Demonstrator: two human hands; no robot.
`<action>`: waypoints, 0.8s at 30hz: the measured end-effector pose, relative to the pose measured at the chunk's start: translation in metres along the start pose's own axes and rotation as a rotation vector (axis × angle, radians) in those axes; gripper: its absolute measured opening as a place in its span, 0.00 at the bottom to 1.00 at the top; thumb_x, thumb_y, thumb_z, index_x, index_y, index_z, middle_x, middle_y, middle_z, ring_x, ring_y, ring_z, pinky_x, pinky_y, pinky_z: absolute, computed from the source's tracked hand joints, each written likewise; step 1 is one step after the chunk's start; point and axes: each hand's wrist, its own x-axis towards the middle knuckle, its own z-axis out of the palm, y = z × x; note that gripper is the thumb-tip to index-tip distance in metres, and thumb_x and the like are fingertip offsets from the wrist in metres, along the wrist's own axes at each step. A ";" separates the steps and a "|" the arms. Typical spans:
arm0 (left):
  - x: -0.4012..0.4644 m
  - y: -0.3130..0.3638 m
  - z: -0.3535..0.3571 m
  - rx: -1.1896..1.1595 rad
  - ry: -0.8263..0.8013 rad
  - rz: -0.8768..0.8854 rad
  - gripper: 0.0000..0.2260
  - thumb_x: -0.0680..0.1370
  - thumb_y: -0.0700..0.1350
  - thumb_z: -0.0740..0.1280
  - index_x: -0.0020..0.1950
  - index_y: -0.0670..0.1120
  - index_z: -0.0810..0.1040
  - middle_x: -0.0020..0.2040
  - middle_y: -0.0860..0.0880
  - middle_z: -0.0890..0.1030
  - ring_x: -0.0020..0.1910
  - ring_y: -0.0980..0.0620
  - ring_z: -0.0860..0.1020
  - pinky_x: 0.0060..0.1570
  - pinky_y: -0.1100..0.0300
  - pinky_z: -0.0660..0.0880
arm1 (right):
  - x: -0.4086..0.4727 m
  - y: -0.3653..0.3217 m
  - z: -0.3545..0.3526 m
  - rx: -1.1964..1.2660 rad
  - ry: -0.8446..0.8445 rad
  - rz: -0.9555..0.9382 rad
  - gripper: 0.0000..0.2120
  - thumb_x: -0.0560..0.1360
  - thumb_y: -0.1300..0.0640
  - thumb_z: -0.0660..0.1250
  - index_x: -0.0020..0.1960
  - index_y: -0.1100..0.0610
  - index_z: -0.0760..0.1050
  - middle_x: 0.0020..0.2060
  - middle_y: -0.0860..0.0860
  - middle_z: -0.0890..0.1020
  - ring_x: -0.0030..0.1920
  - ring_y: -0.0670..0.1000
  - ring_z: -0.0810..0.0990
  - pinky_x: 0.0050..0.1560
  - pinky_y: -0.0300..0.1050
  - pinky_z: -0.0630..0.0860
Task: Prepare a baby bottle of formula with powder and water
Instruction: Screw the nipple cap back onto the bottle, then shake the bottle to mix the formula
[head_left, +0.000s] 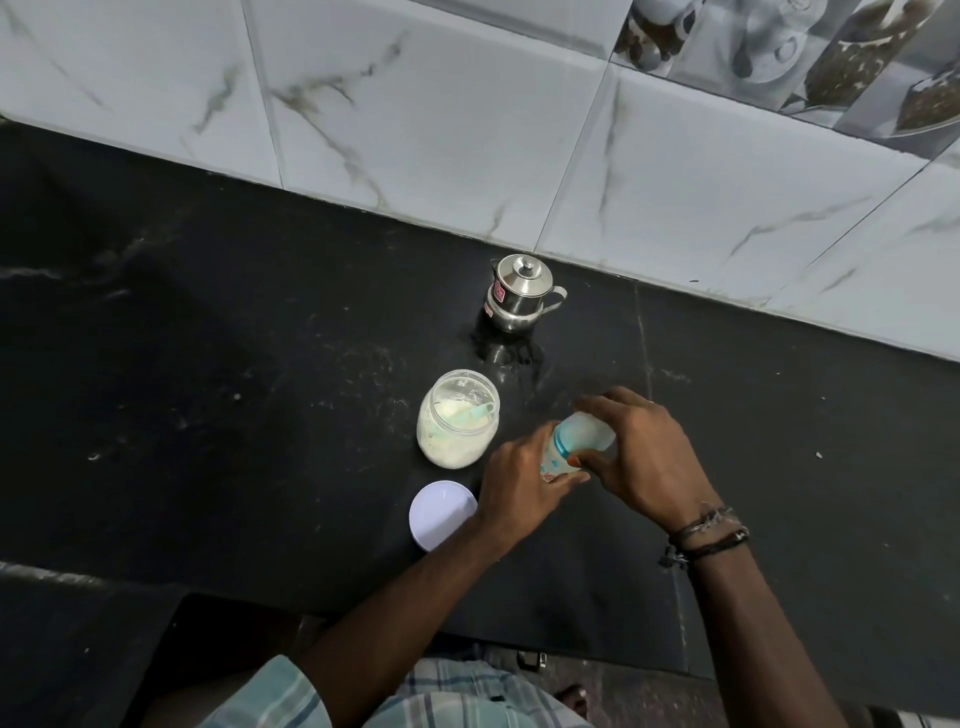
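I see the baby bottle (563, 451) held over the black counter (260, 338), my left hand (524, 480) wrapped round its body with fingers curled tight on it, my right hand (641, 449) cupped over the frosted cap (589, 428) at its top, fingers and thumb clamped around that. Just to the left stands the open powder jar (457, 418) with a scoop (111, 413) inside, its white lid (441, 514) lying nearer me, and a lidded steel pot (519, 293) sits further back by the tiled wall (415, 104).
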 end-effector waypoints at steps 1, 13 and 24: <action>0.000 0.000 0.000 0.000 -0.001 -0.003 0.30 0.69 0.53 0.79 0.68 0.46 0.77 0.57 0.47 0.84 0.55 0.48 0.83 0.56 0.57 0.78 | 0.001 -0.001 0.001 -0.011 -0.008 -0.005 0.27 0.70 0.51 0.76 0.67 0.49 0.74 0.59 0.47 0.79 0.58 0.53 0.77 0.52 0.49 0.76; 0.001 -0.001 0.002 -0.013 0.042 -0.025 0.27 0.66 0.50 0.80 0.63 0.44 0.80 0.53 0.46 0.86 0.50 0.46 0.84 0.51 0.64 0.74 | 0.014 0.000 0.003 -0.100 -0.077 -0.052 0.23 0.69 0.50 0.74 0.63 0.47 0.77 0.54 0.49 0.84 0.55 0.55 0.77 0.53 0.47 0.75; 0.000 -0.002 0.004 -0.058 0.035 -0.065 0.25 0.66 0.52 0.75 0.62 0.48 0.79 0.51 0.48 0.86 0.50 0.47 0.84 0.49 0.57 0.78 | 0.016 0.002 0.013 -0.142 0.017 0.023 0.22 0.67 0.38 0.73 0.55 0.50 0.78 0.45 0.50 0.85 0.47 0.54 0.82 0.45 0.48 0.77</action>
